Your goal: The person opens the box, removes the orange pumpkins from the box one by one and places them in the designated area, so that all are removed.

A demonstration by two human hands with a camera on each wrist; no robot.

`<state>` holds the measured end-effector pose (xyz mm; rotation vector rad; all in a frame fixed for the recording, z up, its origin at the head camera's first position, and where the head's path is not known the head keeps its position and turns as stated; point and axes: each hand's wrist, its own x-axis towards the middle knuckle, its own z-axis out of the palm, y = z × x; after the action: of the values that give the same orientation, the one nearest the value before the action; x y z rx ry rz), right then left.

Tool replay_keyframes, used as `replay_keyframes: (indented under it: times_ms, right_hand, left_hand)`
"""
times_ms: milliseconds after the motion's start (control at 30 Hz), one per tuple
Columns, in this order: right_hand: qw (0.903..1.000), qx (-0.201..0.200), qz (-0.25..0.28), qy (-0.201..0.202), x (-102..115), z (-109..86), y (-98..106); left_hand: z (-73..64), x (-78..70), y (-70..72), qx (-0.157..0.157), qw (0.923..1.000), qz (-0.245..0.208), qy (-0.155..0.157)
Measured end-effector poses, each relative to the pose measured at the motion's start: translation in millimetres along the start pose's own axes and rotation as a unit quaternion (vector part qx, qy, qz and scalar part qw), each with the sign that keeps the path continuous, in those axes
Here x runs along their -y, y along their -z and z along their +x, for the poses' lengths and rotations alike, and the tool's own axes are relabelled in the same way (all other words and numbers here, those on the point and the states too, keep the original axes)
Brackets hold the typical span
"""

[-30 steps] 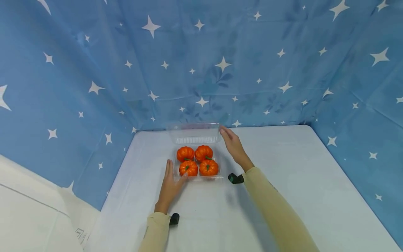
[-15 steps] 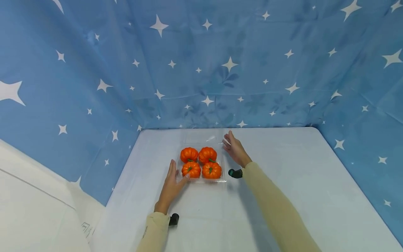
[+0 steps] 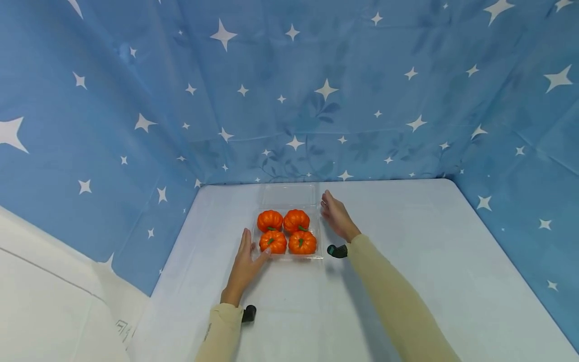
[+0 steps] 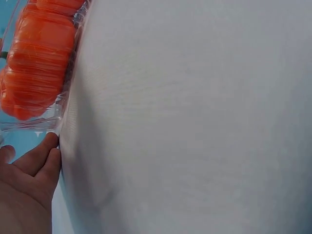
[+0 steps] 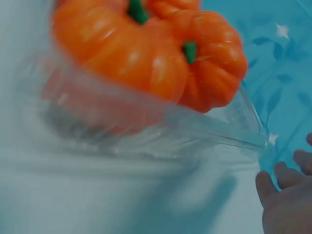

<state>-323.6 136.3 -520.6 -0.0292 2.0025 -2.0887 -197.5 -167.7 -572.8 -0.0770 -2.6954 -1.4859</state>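
A clear plastic clamshell box [image 3: 312, 257] on the table holds several small orange pumpkins [image 3: 302, 243] with green stems. Its see-through lid [image 3: 288, 197] lies folded back toward the curtain. My left hand [image 3: 243, 267] is at the box's front left corner, fingers straight along the left side and thumb at the front rim. In the left wrist view, the fingertips are right by the box corner below a pumpkin [image 4: 39, 63]. My right hand [image 3: 338, 217] is to the right of the box and lid, fingers slightly bent around nothing. The right wrist view shows its fingertips apart from the box.
The white table [image 3: 407, 261] extends to both sides of the box. Behind it hangs a blue star-patterned curtain [image 3: 362, 100], continuing along the left and right. Pale white material [image 3: 50, 296] fills the lower left. A dark wrist camera [image 3: 337, 251] sits on the right wrist.
The lid, earlier raised with my right hand at its upper right corner, has dropped back flat behind the box. My right hand has let go and moved slightly down. The left hand stays put.
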Motion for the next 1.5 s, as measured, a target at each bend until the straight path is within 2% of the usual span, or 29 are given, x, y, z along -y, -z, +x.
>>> replay_keyframes:
  times_ms: [67,133,200,333,433,500,567,800,933,1067,1300,1400,1500]
  right_hand:
    - [0.9955,-0.011,-0.086,0.037,7,-1.9,-5]
    - [0.9802,-0.017,-0.182,0.075,12,-3.1,-11]
    - [0.9644,-0.003,-0.242,0.106,16,-4.1,-20]
    - [0.9369,0.064,-0.315,0.138,14,-6.7,-34]
    - [0.9111,0.118,-0.372,0.134,7,-10.1,-43]
    - [0.8944,0.133,-0.406,0.132,2,-12.5,-48]
    - [0.8846,0.134,-0.425,0.137,-3,-15.3,-50]
    - [0.8907,0.103,-0.407,0.174,-4,-20.3,-51]
    - [0.8882,0.099,-0.411,0.181,-2,-19.0,-50]
    - [0.8968,0.089,-0.394,0.18,2,-16.9,-47]
    - [0.9189,0.063,-0.354,0.163,12,-19.4,-43]
    - [0.9333,0.042,-0.328,0.14,15,-20.2,-41]
    - [0.9534,0.012,-0.283,0.105,20,-19.1,-38]
  left_hand:
    - [0.2,0.2,-0.3,-0.005,1.0,0.004,-0.003]
    - [0.1,-0.6,-0.1,-0.011,0.9999,0.007,-0.007]
    - [-0.1,-1.4,0.3,-0.017,0.9997,0.01,-0.011]
    - [0.1,-2.6,0.3,-0.023,0.9993,0.027,-0.007]
    - [2.1,-3.1,-2.3,-0.005,0.9985,0.054,0.0]
    - [3.3,-4.2,-4.5,0.013,0.9976,0.068,0.004]
    - [4.2,-5.4,-6.3,0.03,0.9963,0.081,0.005]
    - [5.0,-11.0,-4.1,0.032,0.996,0.083,0.001]
    - [5.4,-11.6,-3.0,0.04,0.9962,0.077,0.003]
    - [5.6,-11.1,-2.7,0.038,0.9969,0.069,0.001]
    - [6.7,-11.3,-1.6,0.041,0.9965,0.072,0.004]
    - [7.7,-10.8,-0.5,0.043,0.9964,0.072,0.006]
    - [10.8,-10.2,0.9,0.044,0.9958,0.081,0.003]
